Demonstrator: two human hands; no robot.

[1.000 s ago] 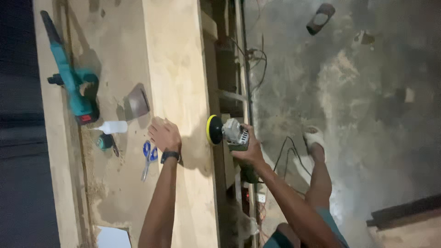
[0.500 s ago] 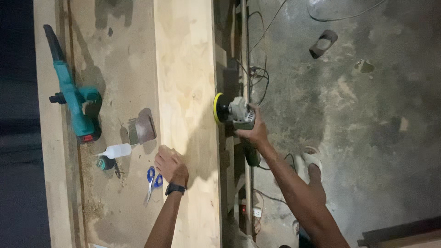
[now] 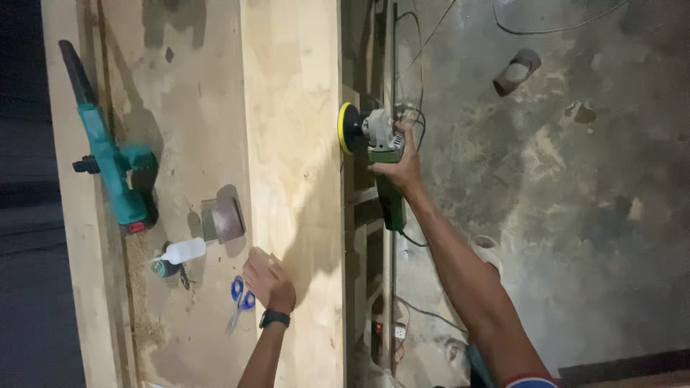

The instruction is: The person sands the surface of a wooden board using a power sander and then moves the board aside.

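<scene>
In the middle of the frame the right hand (image 3: 397,164) grips a green sander (image 3: 375,140) at the board (image 3: 295,144) edge, while the left hand (image 3: 268,280) lies flat and empty on the board lower down.

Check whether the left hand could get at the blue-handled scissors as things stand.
Probably yes: the left hand rests on the plywood board right beside the blue-handled scissors, holding nothing that I can see, with nothing lying between them.
</scene>
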